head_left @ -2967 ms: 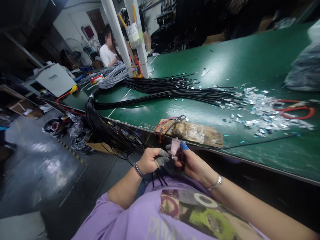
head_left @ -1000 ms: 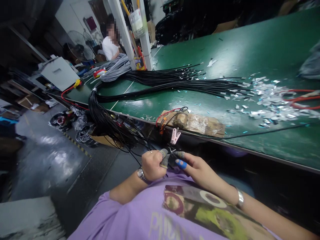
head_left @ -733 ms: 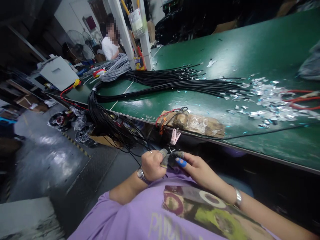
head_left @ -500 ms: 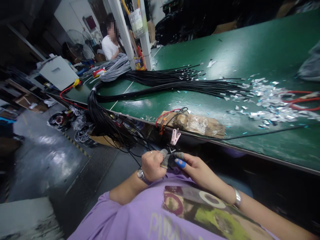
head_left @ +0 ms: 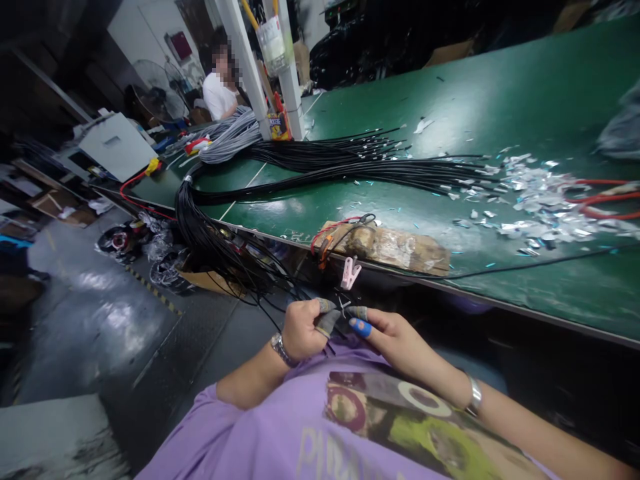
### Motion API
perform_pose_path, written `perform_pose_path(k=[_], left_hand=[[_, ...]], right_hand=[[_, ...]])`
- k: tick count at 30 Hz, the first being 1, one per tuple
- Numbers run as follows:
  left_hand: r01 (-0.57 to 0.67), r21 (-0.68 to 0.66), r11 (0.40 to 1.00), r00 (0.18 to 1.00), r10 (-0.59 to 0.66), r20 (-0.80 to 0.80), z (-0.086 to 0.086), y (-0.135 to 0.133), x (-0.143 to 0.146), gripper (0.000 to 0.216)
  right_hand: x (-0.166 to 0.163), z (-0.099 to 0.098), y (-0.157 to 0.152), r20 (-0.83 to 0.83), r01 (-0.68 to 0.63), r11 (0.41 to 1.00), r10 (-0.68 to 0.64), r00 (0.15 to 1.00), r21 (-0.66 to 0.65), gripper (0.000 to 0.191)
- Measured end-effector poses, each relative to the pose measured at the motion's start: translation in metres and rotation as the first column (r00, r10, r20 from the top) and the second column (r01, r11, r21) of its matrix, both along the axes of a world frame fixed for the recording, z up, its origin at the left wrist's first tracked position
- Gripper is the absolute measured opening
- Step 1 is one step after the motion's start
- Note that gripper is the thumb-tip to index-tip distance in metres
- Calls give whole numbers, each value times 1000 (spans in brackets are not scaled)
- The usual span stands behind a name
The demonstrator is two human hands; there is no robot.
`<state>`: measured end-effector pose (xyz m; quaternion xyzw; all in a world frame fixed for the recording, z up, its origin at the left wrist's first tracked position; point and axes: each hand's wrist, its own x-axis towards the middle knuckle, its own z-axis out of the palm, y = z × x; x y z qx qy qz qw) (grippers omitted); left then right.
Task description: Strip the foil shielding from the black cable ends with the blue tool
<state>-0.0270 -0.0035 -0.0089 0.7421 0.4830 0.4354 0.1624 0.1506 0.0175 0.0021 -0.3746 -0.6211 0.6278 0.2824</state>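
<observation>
Below the bench edge, my left hand (head_left: 305,325) is closed on a black cable, with grey covers on its thumb and finger. Facing it, my right hand (head_left: 393,337) has its fingertips pinched near the cable's pale stripped end (head_left: 343,305); a grey cover and a blue wrap sit on its digits. Exactly what the right fingers grip is too small to make out. The bundle of black cables (head_left: 187,213) hangs over the bench edge to the left of my hands. Just above them a pink clothes peg (head_left: 351,273) is fixed at the edge.
On the green bench (head_left: 500,100) lie a worn wooden block (head_left: 410,252), silvery foil scraps (head_left: 540,200) and red-handled scissors (head_left: 607,200). Grey cables (head_left: 233,137) are heaped by a white post (head_left: 245,60). A person in white (head_left: 219,97) sits beyond.
My left hand has turned slightly, and its covered thumb and finger show more apart at the cable end. My right hand has barely moved.
</observation>
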Motion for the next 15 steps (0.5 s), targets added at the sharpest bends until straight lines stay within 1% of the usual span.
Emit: perform_pose_path(k=[1, 3, 5, 7, 9, 12, 14, 15], left_hand=[[20, -100, 995, 996, -12, 85, 3, 0, 1, 19], [73, -300, 951, 968, 5, 250, 8, 1, 2, 28], [134, -470, 873, 923, 62, 380, 12, 1, 4, 37], [199, -594, 779, 873, 134, 469, 14, 2, 4, 43], [266, -675, 688, 822, 204, 531, 14, 4, 3, 46], [367, -738, 566, 750, 289, 595, 10, 7, 1, 46], [427, -749, 507, 713, 321, 624, 8, 8, 0, 45], [451, -747, 488, 696, 331, 636, 7, 9, -1, 44]], right_hand=[[0, 0, 0, 8, -5, 1000, 5, 1000, 9, 51], [1, 0, 1, 22, -9, 999, 8, 1000, 33, 52], [1, -1, 1, 37, -8, 998, 6, 999, 59, 51], [1, -3, 1, 49, -7, 996, 3, 999, 87, 49], [1, -4, 1, 55, -9, 994, 3, 998, 111, 45], [0, -5, 1, 54, -6, 991, -1, 999, 132, 42], [-1, -4, 1, 51, -4, 991, -3, 999, 131, 41], [-1, -3, 1, 48, -4, 992, -2, 999, 124, 40]])
